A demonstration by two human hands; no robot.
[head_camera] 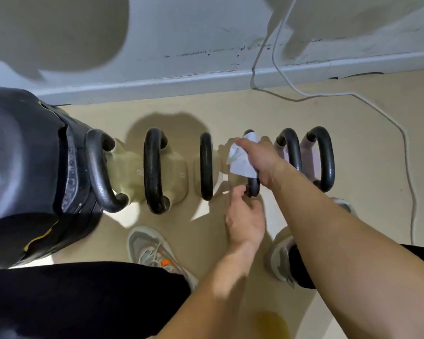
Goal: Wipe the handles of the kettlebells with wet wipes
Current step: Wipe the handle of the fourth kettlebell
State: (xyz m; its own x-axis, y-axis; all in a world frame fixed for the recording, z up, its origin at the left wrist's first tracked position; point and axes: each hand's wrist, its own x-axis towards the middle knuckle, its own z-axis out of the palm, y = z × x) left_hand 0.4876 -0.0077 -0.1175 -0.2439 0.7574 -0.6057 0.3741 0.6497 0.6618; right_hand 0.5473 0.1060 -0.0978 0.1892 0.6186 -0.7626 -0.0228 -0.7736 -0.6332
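Observation:
Several kettlebells with black handles stand in a row on the beige floor. On the fourth kettlebell handle (253, 185) my right hand (262, 159) grips a white wet wipe (241, 157), wrapped around the handle's top part. My left hand (244, 220) holds the same handle at its near end, fingers curled around it. The three cream kettlebells (154, 170) to the left and two pinkish kettlebells (324, 159) to the right stand untouched.
A large black padded machine part (32, 172) stands at the left beside the row. White cables (304, 94) run along the floor by the baseboard (157, 83) and down the right side. My grey shoes (152, 250) stand just in front of the kettlebells.

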